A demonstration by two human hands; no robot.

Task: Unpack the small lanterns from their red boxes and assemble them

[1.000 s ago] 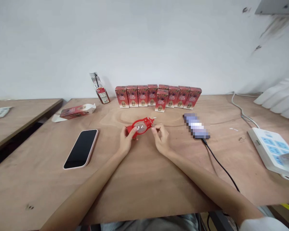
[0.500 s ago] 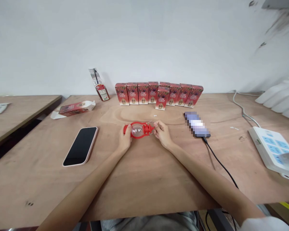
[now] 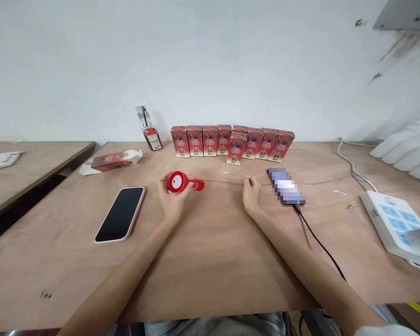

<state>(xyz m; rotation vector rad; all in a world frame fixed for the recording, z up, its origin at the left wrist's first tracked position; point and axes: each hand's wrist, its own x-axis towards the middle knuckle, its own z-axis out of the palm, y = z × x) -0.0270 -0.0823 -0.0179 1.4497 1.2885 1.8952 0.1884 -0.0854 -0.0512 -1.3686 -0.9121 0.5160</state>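
Note:
A small red toy lantern is gripped in my left hand, its round base with a white disc turned toward me. The lantern's red top end points to the right, and my fingers hide part of its clear middle. My right hand is apart from the lantern, over the table to its right. Its fingers are curled in and thumb and forefinger pinch together; whether anything small is between them I cannot make out.
Several red printed boxes stand along the wall. An opened red box and a bottle sit at the back left. A pink-edged phone lies left, a cabled phone right. A white power strip is far right.
My right hand has let go of the lantern's top ring and moved right. My left hand has turned the lantern, bringing its base toward me, and shifted slightly left.

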